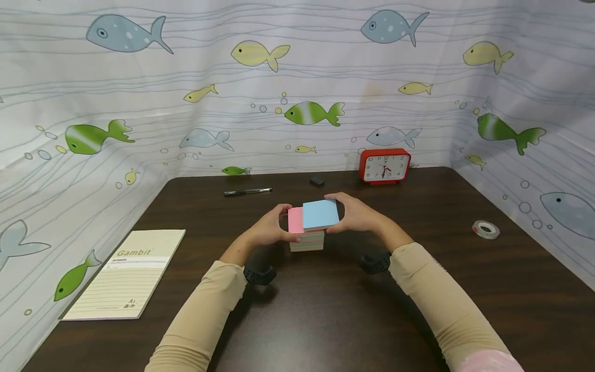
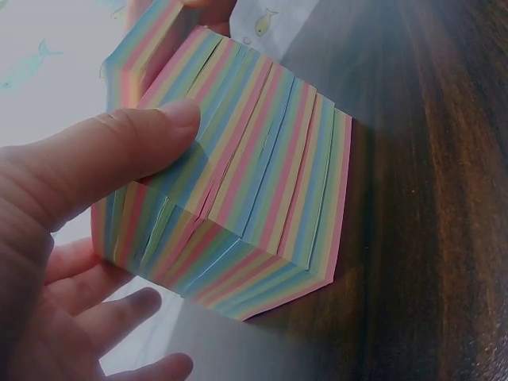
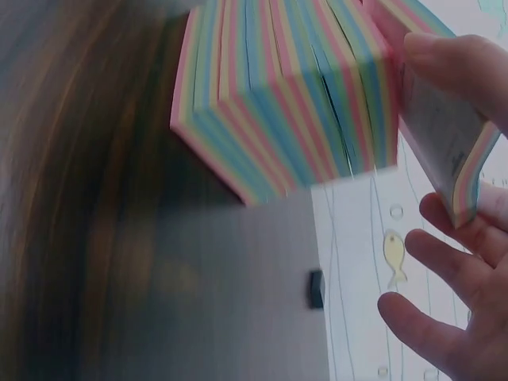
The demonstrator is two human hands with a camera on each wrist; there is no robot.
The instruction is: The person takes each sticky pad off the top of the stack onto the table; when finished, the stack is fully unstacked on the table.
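A tall stack of sticky note pads [image 1: 307, 242], striped pink, yellow, green and blue along its sides, stands on the dark table; its top sheet is pink. My left hand [image 1: 268, 227] grips the stack near its top, the thumb [image 2: 163, 135] lying across the striped side and fingers on the far side. With my right hand [image 1: 357, 213] I pinch a single blue-topped pad [image 1: 321, 214] by its edges. That pad sits over the right part of the stack, tilted, and a gap shows between the two in the right wrist view.
A cream notebook [image 1: 139, 279] lies at the left. Behind the stack are a pen [image 1: 248, 191], a small black block [image 1: 317, 182] and a red alarm clock [image 1: 385, 166]. A tape roll [image 1: 485, 229] rests at the right. A fish-print curtain [image 1: 321, 150] borders the table.
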